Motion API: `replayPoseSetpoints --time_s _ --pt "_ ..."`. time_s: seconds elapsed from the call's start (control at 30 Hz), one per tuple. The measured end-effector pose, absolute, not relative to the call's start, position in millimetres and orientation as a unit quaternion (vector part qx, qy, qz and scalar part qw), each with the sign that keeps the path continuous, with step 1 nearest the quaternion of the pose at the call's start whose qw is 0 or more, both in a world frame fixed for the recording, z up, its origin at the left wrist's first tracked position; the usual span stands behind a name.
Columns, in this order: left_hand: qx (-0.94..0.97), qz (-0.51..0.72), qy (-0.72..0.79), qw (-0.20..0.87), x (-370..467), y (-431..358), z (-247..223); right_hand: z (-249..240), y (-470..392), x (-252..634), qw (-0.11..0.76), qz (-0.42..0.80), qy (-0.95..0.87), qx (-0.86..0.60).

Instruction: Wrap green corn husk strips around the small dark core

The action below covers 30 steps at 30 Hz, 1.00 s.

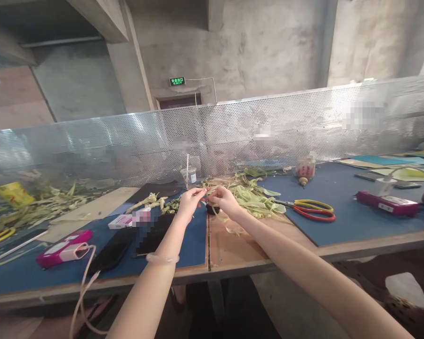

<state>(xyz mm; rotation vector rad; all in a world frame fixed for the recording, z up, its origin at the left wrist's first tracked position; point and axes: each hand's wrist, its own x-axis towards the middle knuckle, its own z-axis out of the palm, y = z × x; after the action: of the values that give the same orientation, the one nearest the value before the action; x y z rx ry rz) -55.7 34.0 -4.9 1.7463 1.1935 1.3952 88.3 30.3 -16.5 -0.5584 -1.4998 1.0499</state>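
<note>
Both arms reach forward over the table. My left hand [191, 202], a pale bracelet on its wrist, has its fingertips pinched close to those of my right hand [223, 200]. What lies between the fingertips is too small to make out. Right behind and beside my right hand spreads a pile of pale green leaves [256, 197]. A small black object [212, 210] sits beneath the hands. To the left of my left hand lie a bunch of dark green pieces [171, 205] and some pale roots [148, 202].
Scissors with red and yellow handles [314, 210] lie to the right, near a jar [305, 167] and a magenta power strip [388, 203]. At left are another magenta strip [63, 247], a black phone [111, 252] and a cable. A cup with a straw [189, 176] stands before the perforated metal screen [148, 141].
</note>
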Motion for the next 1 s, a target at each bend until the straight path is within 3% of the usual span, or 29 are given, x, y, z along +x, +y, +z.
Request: replayPoseSetpoints --time_s 0.67,1.0 --pt "0.699 0.487 0.43 0.298 -57 38 -9 -23 40 91 0.555 0.45 -0.64 -0.284" --pt "0.678 0.533 0.425 0.275 -57 40 -9 -26 45 87 0.547 0.44 -0.645 -0.303"
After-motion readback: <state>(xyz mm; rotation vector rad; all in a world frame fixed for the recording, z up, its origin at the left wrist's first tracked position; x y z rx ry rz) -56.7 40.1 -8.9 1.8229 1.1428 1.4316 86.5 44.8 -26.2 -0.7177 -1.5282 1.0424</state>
